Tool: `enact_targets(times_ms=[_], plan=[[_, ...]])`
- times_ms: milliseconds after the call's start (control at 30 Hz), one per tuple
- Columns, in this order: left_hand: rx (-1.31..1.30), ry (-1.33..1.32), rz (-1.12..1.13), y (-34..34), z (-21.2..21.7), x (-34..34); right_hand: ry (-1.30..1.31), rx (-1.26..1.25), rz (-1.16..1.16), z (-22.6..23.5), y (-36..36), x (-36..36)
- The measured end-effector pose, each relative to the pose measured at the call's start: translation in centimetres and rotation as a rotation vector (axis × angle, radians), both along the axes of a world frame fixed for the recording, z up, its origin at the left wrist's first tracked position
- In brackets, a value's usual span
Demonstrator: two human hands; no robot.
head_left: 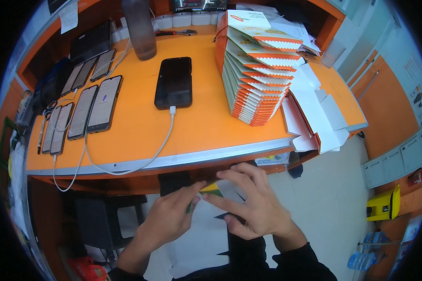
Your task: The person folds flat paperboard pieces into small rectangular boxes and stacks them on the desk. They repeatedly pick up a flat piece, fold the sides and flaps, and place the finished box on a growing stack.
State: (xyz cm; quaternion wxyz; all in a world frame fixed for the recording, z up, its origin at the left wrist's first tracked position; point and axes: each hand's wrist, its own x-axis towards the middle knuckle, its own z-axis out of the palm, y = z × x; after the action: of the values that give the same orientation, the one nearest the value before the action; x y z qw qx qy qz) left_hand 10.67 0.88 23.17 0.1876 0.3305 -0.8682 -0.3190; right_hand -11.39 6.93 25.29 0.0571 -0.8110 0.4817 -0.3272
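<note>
In front of the table's front edge, I hold a cardboard box blank [199, 241], white on the side facing me, with slits along its right edge. Its upper corner is bent over and shows a yellow and green printed face. My left hand [173, 213] pinches the blank at that corner, thumb and fingers closed on it. My right hand [251, 199] grips the upper right part, its fingers bent around the flaps. The lower part of the blank hangs down over my lap. Some fingertips are hidden behind the card.
On the orange table [131, 126] rises a tall stack of nested orange and white cartons [258, 75]. Unfolded white cartons [319, 107] lie to its right. A plugged-in phone [174, 84], several more phones, a bottle [140, 30] and pliers [176, 33] lie around; a charging cable [159, 157] droops over the front edge.
</note>
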Motion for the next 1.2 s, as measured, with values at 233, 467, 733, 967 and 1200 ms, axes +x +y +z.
enact_targets(times_ms=[233, 467, 733, 967, 1200], plan=[[-0.177, 0.175, 0.249, 1.4, -1.2, -1.7, -0.319, -0.223, -0.175, -4.1, 0.4, 3.1], [-0.139, 0.270, 0.407, 2.6, -1.7, -2.1, -1.071, 0.091, -0.117, -6.2, 0.9, 5.3], [0.100, 0.532, 0.452, 3.6, -2.6, -1.3, -1.035, 0.083, -0.162, -7.5, 0.7, 5.0], [-0.037, 0.667, 0.551, 3.3, -4.1, -1.2, -1.181, 0.327, 0.105, -7.4, 0.9, 5.6], [0.094, 0.654, 0.457, 3.0, -3.7, -0.8, -1.365, 0.470, 0.210, -7.2, 1.1, 5.3]])
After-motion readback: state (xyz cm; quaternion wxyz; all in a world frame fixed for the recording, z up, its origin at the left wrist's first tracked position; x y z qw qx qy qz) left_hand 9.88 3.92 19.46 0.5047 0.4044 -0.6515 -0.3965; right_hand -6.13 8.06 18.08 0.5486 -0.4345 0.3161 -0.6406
